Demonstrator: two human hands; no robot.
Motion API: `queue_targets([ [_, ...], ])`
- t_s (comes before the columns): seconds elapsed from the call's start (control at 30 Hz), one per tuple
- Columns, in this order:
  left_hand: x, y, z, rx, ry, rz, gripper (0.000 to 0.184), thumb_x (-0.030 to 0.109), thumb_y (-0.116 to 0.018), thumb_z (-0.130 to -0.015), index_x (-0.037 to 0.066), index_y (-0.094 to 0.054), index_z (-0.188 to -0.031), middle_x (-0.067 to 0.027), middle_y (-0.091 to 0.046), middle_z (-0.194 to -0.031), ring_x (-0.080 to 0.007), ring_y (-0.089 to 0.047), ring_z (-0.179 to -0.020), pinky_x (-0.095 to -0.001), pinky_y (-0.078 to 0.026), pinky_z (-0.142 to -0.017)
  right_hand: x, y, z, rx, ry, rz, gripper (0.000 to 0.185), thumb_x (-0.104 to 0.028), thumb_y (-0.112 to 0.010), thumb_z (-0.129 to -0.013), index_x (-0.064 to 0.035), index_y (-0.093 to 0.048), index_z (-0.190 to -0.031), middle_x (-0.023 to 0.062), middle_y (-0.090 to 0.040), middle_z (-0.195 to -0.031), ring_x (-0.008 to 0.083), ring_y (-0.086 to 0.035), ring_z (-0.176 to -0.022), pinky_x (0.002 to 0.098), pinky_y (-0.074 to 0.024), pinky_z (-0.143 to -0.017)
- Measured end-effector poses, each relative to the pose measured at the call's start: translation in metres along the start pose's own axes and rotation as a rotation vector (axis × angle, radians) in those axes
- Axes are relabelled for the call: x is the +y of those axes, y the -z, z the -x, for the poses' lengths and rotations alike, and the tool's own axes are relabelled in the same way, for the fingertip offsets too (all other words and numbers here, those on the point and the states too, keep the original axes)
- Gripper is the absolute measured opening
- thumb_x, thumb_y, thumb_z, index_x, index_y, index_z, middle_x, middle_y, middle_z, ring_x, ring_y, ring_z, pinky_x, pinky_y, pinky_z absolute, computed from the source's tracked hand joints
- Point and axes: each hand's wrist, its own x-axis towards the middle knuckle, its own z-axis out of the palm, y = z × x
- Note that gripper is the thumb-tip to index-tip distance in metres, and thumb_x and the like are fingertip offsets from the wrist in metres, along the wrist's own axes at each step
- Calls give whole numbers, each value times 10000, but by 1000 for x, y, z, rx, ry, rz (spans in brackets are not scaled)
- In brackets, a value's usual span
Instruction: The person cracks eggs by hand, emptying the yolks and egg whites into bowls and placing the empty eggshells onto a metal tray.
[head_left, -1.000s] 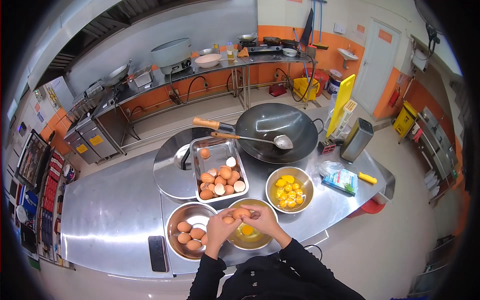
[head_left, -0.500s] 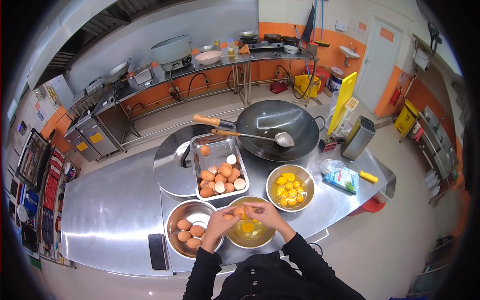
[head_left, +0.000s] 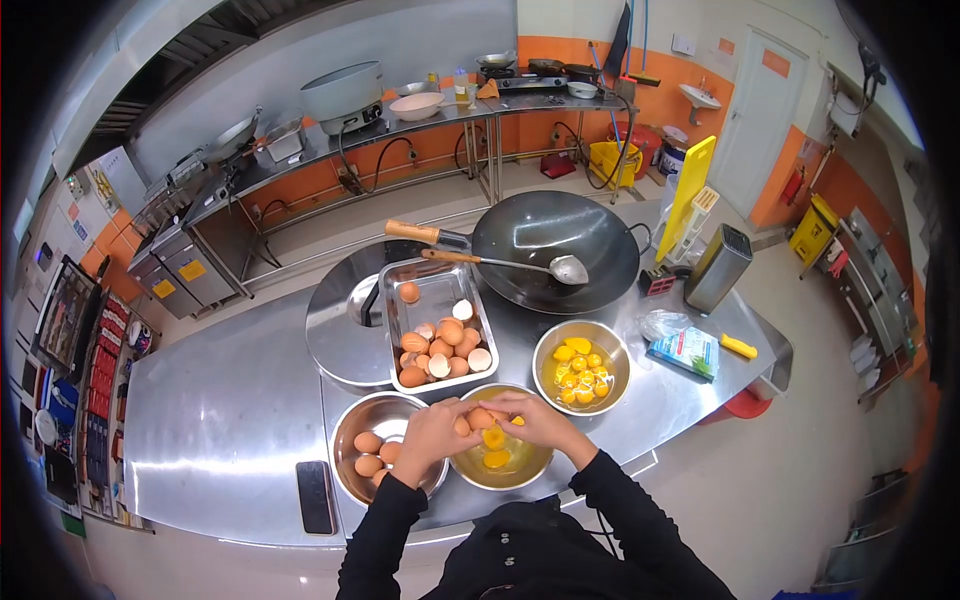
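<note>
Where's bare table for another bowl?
Largest patch: steel table left of the phone and wok lid. Smaller: front right, between yolk bowl and blue packet. Crowded: centre, with egg bowl, shell tray and middle bowl packed close, left hand and right hand above the latter.

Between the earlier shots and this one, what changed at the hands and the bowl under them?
The egg held whole between the left hand and right hand at first is now broken open. A second yolk shows below it, just behind the first yolk, over the bowl. Neither hand has let go of the shell. The wok, tray and phone stayed put.
</note>
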Motion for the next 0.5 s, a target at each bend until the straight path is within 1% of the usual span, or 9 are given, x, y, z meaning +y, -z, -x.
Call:
queue_targets([
  [0.07,2,4,0,19,-36,-33,452,346,-695,-676,157,-671,-1086,-56,-665,-900,-293,-655,-775,-385,-533,-681,-7,2,-1,30,47,52,415,-16,-595,-833,-75,-598,-1244,128,-613,-1172,296,-615,-1000,337,-487,-879],
  [0.13,3,7,0,41,-66,-53,461,331,-678,-680,159,-658,-1108,-58,-639,-848,-287,-649,-747,-389,-531,-662,-10,3,-1,63,88,96,410,-17,-591,-835,-82,-602,-1240,126,-611,-1184,306,-607,-1021,348,-486,-889],
  [0.17,5,9,0,49,-74,-62,460,328,-675,-683,160,-657,-1111,-56,-637,-854,-285,-648,-744,-388,-532,-660,-11,3,-1,80,109,119,408,-18,-590,-836,-85,-604,-1238,125,-609,-1190,311,-603,-1032,354,-485,-894],
  [0.37,10,14,2,61,-78,-105,451,322,-664,-697,168,-651,-1120,-45,-632,-884,-277,-647,-730,-386,-535,-649,-14,4,2,111,101,135,412,-23,-589,-833,-100,-608,-1238,105,-606,-1207,298,-603,-1048,353,-486,-898],
  [0.5,6,14,6,65,-51,-134,445,324,-665,-702,177,-646,-1122,-43,-631,-896,-272,-650,-713,-385,-530,-632,-18,10,6,124,23,149,417,-18,-588,-825,-112,-613,-1231,98,-606,-1196,291,-612,-1019,347,-496,-880],
])
